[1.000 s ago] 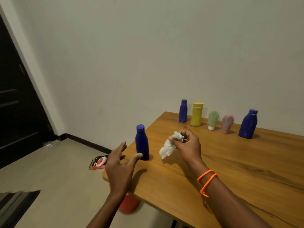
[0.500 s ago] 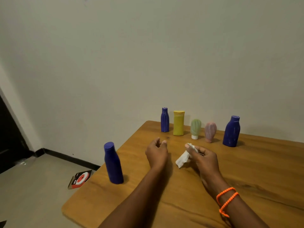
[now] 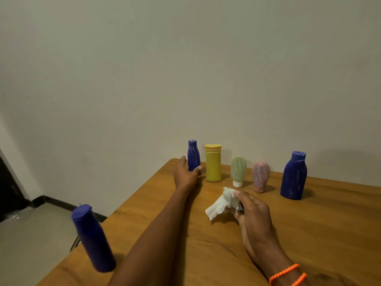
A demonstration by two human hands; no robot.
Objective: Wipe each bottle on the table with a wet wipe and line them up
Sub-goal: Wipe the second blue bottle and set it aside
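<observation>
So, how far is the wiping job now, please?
Looks done: one tall dark blue plastic bottle stands alone at the near table corner, apart from the rest. In hand: the left hand reaches round the small dark blue bottle, grip not closed; the right hand holds the crumpled white wet wipe. Left: five streaked bottles by the wall.

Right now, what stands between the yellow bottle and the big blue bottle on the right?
Head view: two small upside-down tubes, the green tube then the pink tube, between the yellow bottle and the big blue bottle.
</observation>
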